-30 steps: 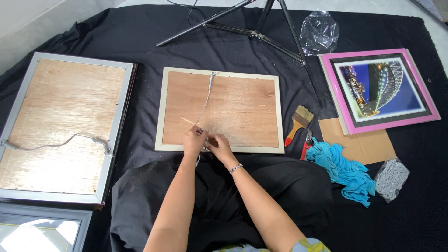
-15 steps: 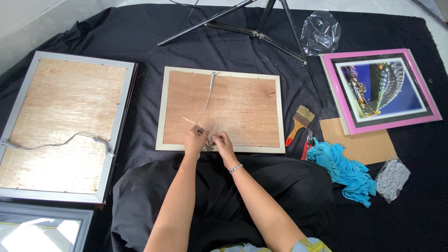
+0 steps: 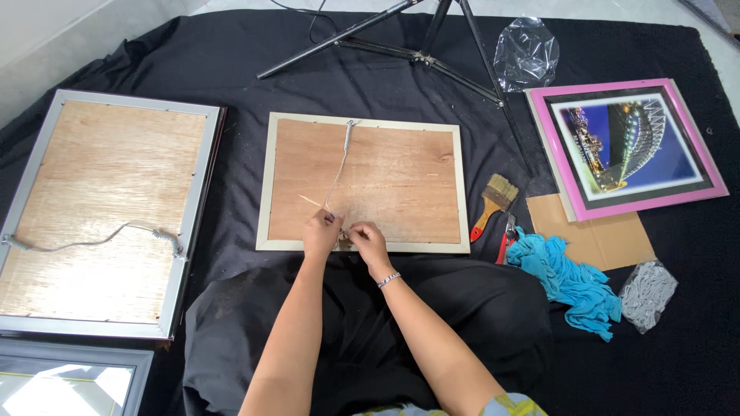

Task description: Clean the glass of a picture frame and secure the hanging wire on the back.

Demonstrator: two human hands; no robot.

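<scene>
The fingers of the left hand point(image 3: 321, 233) and the right hand point(image 3: 370, 240) are pinched together at the lower edge of the cream-framed picture back point(image 3: 363, 183), closed on the near end of a thin hanging wire point(image 3: 340, 166); exactly which fingertips grip it is too small to tell. The wire runs from the hands toward 12 o'clock, up to a fixing at the frame's top edge. The frame lies face down, plywood backing up, on a black cloth point(image 3: 231, 62) at the middle of the view.

At 3 o'clock from the hands lie a paintbrush point(image 3: 493, 202) and red-handled pliers point(image 3: 506, 235), then a crumpled teal cloth point(image 3: 566, 279), a piece of cardboard point(image 3: 609, 239) and a grey mesh wad point(image 3: 647, 293). At 2 o'clock sits a pink-framed photo point(image 3: 628, 146), with clear plastic wrap point(image 3: 528, 50) above it. Black tripod legs point(image 3: 420, 54) spread at 12 o'clock. At 9 o'clock rests a larger silver frame point(image 3: 108, 212), face down, its own wire slack across it.
</scene>
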